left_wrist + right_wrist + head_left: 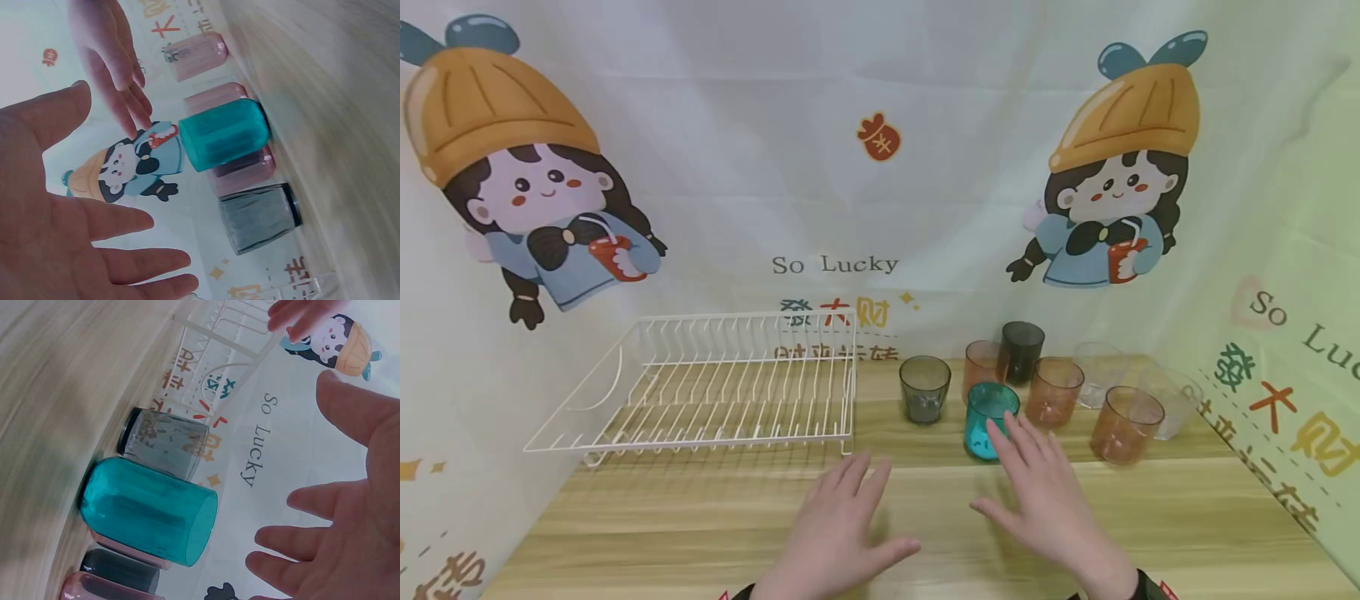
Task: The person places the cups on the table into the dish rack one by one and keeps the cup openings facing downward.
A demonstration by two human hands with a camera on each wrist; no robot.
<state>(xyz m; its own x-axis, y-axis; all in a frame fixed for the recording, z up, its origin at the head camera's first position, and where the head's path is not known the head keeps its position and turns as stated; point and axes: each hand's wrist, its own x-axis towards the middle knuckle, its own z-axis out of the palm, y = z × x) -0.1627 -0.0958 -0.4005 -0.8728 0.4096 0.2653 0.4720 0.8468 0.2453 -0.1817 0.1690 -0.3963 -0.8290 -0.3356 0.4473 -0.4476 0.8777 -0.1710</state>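
My left hand (838, 529) hovers over the front of the table, fingers spread, holding nothing. To its right my right hand (1048, 500) is held with fingers apart; its fingertips overlap the teal glass (983, 437) in the head view. In the right wrist view that teal glass (147, 509) stands apart from the fingers. A grey glass (925, 396) stands left of it. Around and behind are a pink glass (977, 367), a black glass (1024, 354), another pink glass (1056, 396) and a third pink glass (1123, 429) at the right. All stand upright.
A white wire dish rack (737, 437) stands on the left of the wooden table (700, 517). Two clear glasses, one at the back (1097, 371) and one further right (1176, 408), stand near the right side. A printed cloth (925, 208) hangs behind and at the sides.
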